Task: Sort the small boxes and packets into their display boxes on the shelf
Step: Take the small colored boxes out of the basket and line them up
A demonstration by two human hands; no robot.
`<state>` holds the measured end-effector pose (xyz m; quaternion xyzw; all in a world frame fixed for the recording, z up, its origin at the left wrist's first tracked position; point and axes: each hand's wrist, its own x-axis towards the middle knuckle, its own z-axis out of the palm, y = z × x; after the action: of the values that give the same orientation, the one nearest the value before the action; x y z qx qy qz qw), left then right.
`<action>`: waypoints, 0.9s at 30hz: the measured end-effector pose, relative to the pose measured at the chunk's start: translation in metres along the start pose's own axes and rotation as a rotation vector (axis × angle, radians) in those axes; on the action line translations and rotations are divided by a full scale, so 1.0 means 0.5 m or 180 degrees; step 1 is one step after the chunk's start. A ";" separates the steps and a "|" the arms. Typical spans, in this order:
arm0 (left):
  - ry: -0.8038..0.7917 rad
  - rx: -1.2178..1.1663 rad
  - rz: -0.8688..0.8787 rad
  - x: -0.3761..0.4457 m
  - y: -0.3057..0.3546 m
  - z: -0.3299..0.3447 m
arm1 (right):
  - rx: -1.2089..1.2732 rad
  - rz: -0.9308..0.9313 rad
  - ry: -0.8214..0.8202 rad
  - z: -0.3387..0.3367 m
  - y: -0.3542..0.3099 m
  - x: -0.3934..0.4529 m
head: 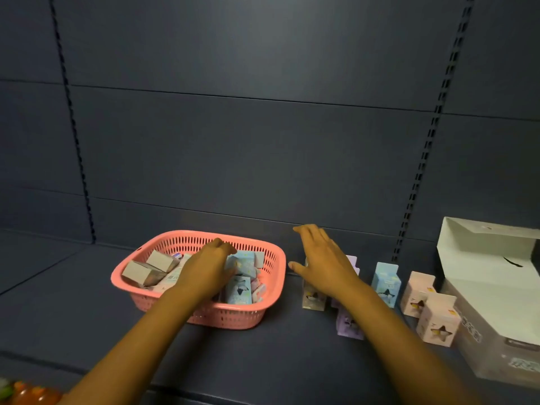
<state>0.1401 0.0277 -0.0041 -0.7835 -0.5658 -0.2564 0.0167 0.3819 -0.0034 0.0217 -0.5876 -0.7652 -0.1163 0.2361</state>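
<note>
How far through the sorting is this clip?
Partly done: several small boxes stand on the shelf, among them a blue box and two pink boxes. In hand: the left hand reaches into the pink basket; the right hand is open. Left: many boxes remain in the basket, none visibly in the white display box.

My left hand (209, 268) covers the middle of the pink basket (274, 276), its fingertips buried among the packets, so whether they pinch one cannot be told. My right hand (324, 258) and forearm hide most of the lilac boxes (349, 324) and the top of the cream box (313, 298). The white display box (482, 267) and orange objects (27, 394) are cut by the frame's edges; all print is too blurred to read.
</note>
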 end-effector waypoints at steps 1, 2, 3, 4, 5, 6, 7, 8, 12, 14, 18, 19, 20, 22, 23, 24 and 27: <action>-0.0066 0.0030 0.0018 0.008 0.001 0.003 | 0.0001 -0.0003 -0.0017 0.004 -0.005 0.007; -0.0128 0.0078 0.0047 0.017 0.001 0.007 | 0.0007 -0.0002 -0.0039 0.007 -0.010 0.013; -0.0201 0.0153 0.0085 0.025 0.001 0.011 | 0.0022 0.0012 -0.0075 0.011 -0.014 0.019; -0.0268 0.0236 0.0128 0.032 0.001 0.016 | 0.0040 0.0025 -0.0112 0.015 -0.017 0.025; -0.0340 0.0315 0.0158 0.038 0.000 0.020 | 0.0057 0.0033 -0.0147 0.019 -0.020 0.030; -0.0399 0.0374 0.0179 0.043 -0.001 0.023 | 0.0075 0.0047 -0.0169 0.024 -0.022 0.035; -0.0449 0.0419 0.0198 0.048 -0.003 0.027 | 0.0094 0.0073 -0.0185 0.028 -0.023 0.039; -0.0454 0.0463 0.0220 0.051 -0.005 0.030 | 0.0108 0.0104 -0.0193 0.033 -0.024 0.042; -0.0452 0.0418 0.0280 0.066 -0.018 0.032 | 0.0112 0.0126 -0.0214 0.045 -0.030 0.055; -0.0420 0.0268 0.0224 0.070 -0.029 0.024 | 0.0107 0.0122 -0.0224 0.048 -0.032 0.062; -0.0157 -0.0151 0.0075 0.070 -0.058 -0.009 | 0.0111 0.0171 -0.0244 0.055 -0.035 0.079; -0.0064 -0.0272 0.0018 0.069 -0.067 -0.018 | 0.0097 0.0171 -0.0243 0.058 -0.036 0.084; 0.0031 -0.0403 -0.0051 0.068 -0.077 -0.026 | 0.0084 0.0156 -0.0249 0.061 -0.040 0.089; 0.0205 -0.0681 -0.0176 0.067 -0.099 -0.038 | 0.0080 0.0132 -0.0265 0.065 -0.049 0.099; 0.0257 -0.0846 -0.0223 0.067 -0.110 -0.041 | 0.0078 0.0125 -0.0279 0.068 -0.054 0.104; 0.0286 -0.1023 -0.0273 0.065 -0.118 -0.045 | 0.0075 0.0107 -0.0298 0.073 -0.058 0.111; 0.0331 -0.1494 -0.0438 0.057 -0.137 -0.053 | 0.0006 0.0007 -0.0433 0.093 -0.070 0.129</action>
<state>0.0751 0.0689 0.0130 -0.7112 -0.5412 -0.4213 -0.1541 0.3251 0.0622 0.0173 -0.5947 -0.7789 -0.0752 0.1842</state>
